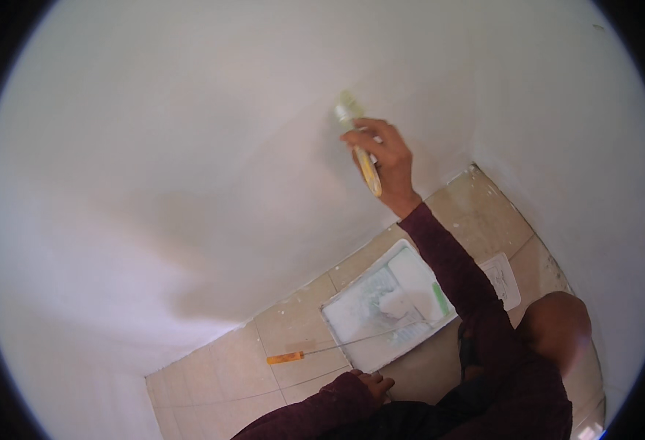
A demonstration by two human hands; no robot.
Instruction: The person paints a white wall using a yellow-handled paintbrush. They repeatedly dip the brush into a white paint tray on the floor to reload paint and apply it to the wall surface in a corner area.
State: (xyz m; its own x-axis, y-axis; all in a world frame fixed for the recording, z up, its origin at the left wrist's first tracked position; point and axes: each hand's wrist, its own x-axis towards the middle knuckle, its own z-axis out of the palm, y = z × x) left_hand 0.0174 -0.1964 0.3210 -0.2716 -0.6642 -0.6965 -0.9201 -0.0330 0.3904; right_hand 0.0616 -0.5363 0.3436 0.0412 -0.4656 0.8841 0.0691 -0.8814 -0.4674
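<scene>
My right hand (387,158) is closed around the yellow handle of a paintbrush (368,172). The brush's pale, yellowish-green bristles meet the white wall (220,132) in front of me and look slightly blurred. Low in the picture, my left hand (374,385) rests beside the near corner of a white paint tray (337,328). Its visible fingers are loosely apart, with nothing seen in them; the sleeve hides part of this hand. Across the tray lies a long metal rod with an orange handle (286,358). The rod's far end lies among white paint, its shape unclear.
Beige floor tiles (212,378) run along the wall's foot, with white spots on them. A white plastic container or lid (500,280) sits right of the tray, partly behind my right forearm. Another wall (579,169) meets the first at a corner. My bare knee (557,326) is at the right.
</scene>
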